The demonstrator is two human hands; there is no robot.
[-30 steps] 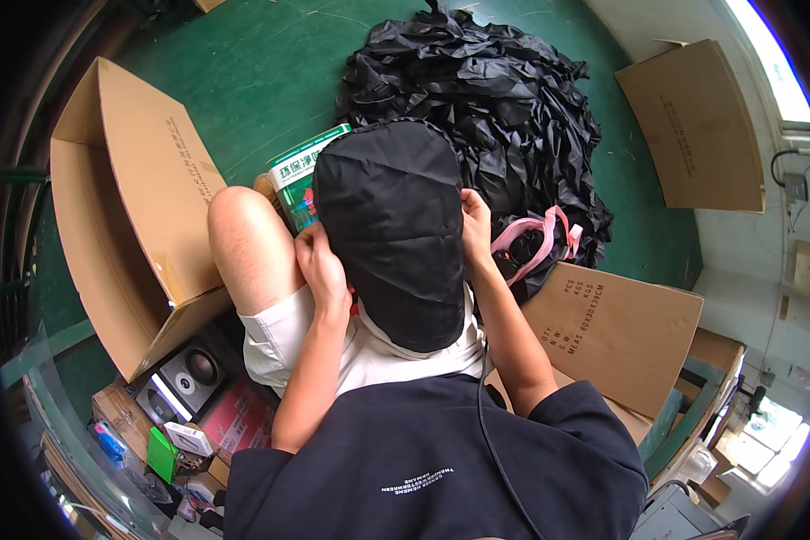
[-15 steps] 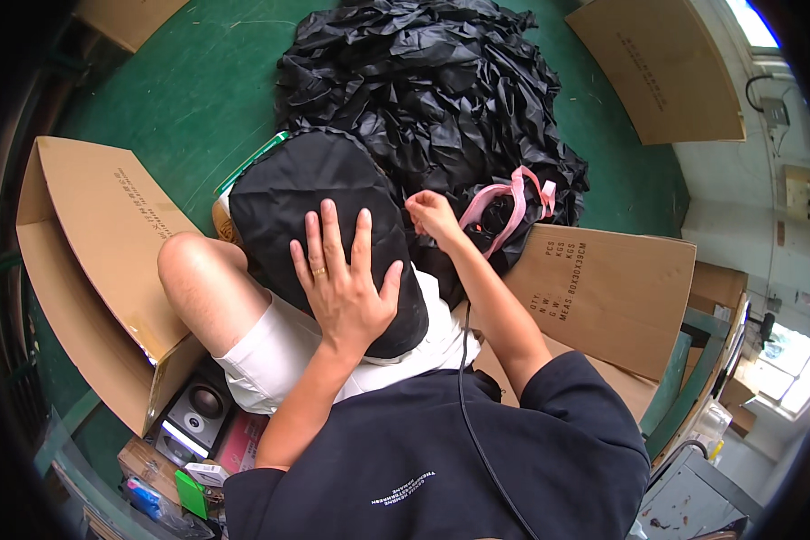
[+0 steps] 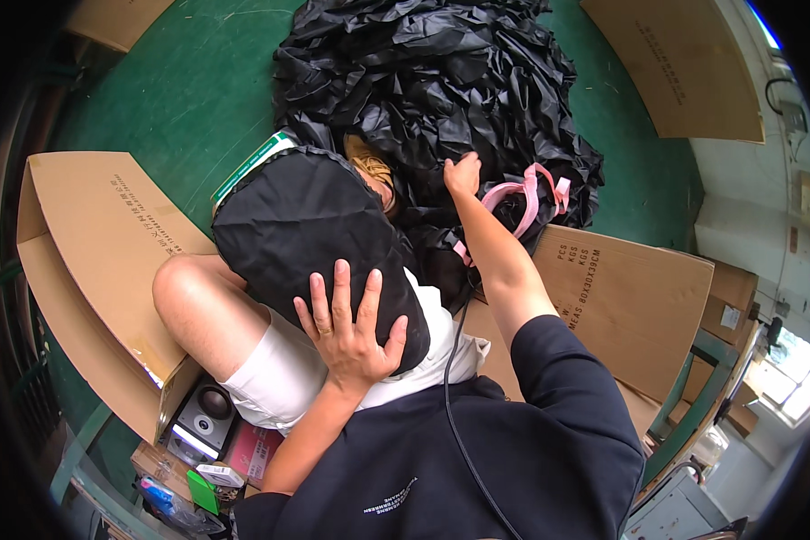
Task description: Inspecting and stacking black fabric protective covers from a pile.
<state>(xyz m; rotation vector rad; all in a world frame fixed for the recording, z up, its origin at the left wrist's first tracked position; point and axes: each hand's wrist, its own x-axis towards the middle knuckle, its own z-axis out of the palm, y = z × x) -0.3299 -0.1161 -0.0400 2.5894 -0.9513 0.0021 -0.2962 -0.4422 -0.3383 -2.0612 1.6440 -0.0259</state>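
Observation:
An oval black fabric piece (image 3: 306, 229) lies across my lap, its far edge gathered. My left hand (image 3: 355, 337) rests flat on its near end, fingers spread. Farther out, my right hand (image 3: 463, 173) reaches to the near side of a large heap of crumpled black fabric (image 3: 423, 85). Its fingers are curled in against the heap, and what they hold, if anything, is hidden. Beside my right forearm, a pink strap (image 3: 531, 193) loops over dark material.
Opened cardboard boxes stand at my left (image 3: 108, 234) and right (image 3: 630, 306). A tan shoe (image 3: 369, 162) shows between the lap piece and the heap. A black cord (image 3: 450, 387) runs down my shirt. At lower left sits a speaker (image 3: 209, 409) among small boxes.
My right hand has moved away from the lap piece, out to the heap. My left hand has slid toward me on the fabric, still flat. The tan shoe has come into view.

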